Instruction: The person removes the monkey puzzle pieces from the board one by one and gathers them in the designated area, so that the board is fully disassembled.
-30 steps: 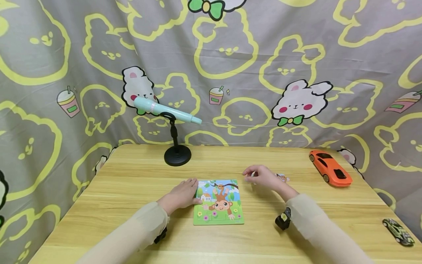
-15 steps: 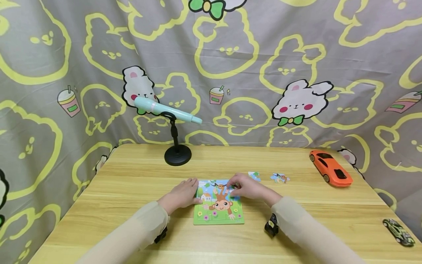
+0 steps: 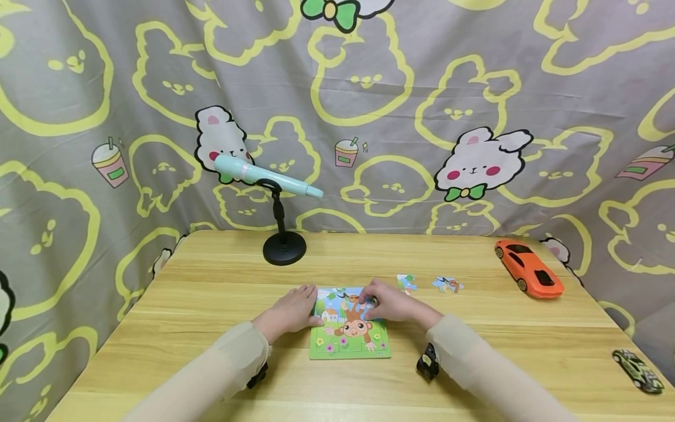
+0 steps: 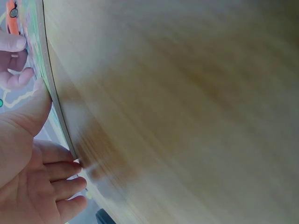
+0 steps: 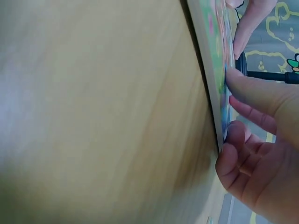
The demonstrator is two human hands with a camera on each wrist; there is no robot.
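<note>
Rests a left hand (image 3: 292,312) along the left edge of a monkey puzzle (image 3: 349,328), fingers laid straight beside it and thumb over the edge. Bends a right hand (image 3: 395,302) over the puzzle's far right part, thumb on the surface and fingers curled (cannot tell, in any view, about a piece between thumb and forefinger). Has the puzzle flat on the table (image 3: 227,310) between both hands, roughly square and so without a clear long axis, directly under the right fingertips. Offers two loose pieces beyond and right of the puzzle, both nearer the right hand: a squarish piece (image 3: 406,283) just past the corner, a wider piece (image 3: 448,285) farther right, long axis side to side. Contains, inside the puzzle's green frame (image 3: 345,356), fitted pieces (image 3: 340,343) showing monkey, house and flowers. Includes a microphone (image 3: 263,174) in a black stand (image 3: 280,225), beyond and left of the puzzle, and an orange car (image 3: 529,269), well right.
</note>
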